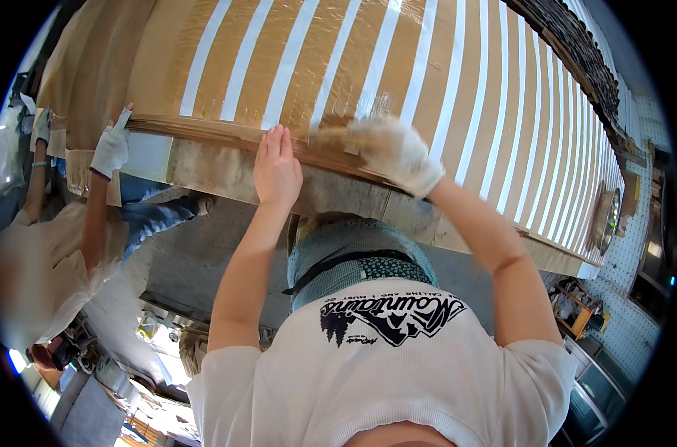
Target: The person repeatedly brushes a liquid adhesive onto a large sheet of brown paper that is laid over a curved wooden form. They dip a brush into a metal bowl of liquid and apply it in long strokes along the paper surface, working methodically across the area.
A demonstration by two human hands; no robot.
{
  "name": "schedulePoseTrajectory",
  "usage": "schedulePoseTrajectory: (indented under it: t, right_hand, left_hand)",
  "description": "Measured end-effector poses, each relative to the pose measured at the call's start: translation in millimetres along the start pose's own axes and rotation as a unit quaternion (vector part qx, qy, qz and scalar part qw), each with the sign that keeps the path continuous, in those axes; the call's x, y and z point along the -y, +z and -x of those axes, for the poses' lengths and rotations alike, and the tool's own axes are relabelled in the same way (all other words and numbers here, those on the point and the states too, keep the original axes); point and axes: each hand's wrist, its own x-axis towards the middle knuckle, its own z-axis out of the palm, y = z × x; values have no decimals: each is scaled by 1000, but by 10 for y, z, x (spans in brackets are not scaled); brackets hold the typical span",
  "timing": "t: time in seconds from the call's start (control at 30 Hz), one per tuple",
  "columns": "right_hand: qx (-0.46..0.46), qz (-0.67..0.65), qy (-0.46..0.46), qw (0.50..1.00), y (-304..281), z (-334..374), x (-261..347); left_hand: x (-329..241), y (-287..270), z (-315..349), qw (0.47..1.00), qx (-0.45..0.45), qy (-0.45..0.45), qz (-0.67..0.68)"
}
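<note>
Brown cardboard-like sheets (227, 45) with evenly spaced white strips (285, 63) lie over the long worktable, parts of them shiny. My bare left hand (278, 165) rests with straight fingers, held side by side, on the near edge of the sheets. To its right, along the same edge, is my right hand (402, 155) in a white knit glove, smeared by motion. The gloved fingers look curled around a blurred tan thing (335, 137) that points toward my left hand; its kind cannot be made out.
On the left, a co-worker in light clothing stands with a white-gloved hand (112, 146) at the sheets' edge. The table's front side (219, 171) runs close before my waist. A dark stacked pile (569, 37) lines the far right. Shelving with tools (580, 309) stands at right.
</note>
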Motion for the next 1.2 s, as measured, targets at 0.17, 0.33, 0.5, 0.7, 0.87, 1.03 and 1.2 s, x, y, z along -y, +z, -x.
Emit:
schedulePoseTrajectory:
  t: [0.17, 0.33, 0.5, 0.7, 0.87, 1.03, 1.2]
  right_hand:
    - [-132, -69, 186, 971, -427, -159, -95]
    - [6, -64, 186, 981, -343, 276, 193]
    - [-68, -37, 265, 961, -710, 44, -485]
    - [-69, -63, 175, 980, -645, 540, -254]
    - [62, -84, 378, 920, -1030, 187, -817]
    - [-61, -72, 424, 901, -1233, -457, -1925]
    - [-168, -2, 401, 901, -1450, -1282, -3038]
  left_hand:
    - [-70, -83, -24, 999, 32, -5, -23]
    - [-121, -62, -135, 997, 67, -8, -49]
    - [-417, -260, -338, 976, 166, -44, -131]
    - [-764, -267, -547, 940, 276, -96, -177]
    - [-922, -240, -640, 920, 299, -92, -236]
    - [-948, -125, -561, 918, 277, -116, -260]
    - [-950, -123, -569, 904, 312, -148, -252]
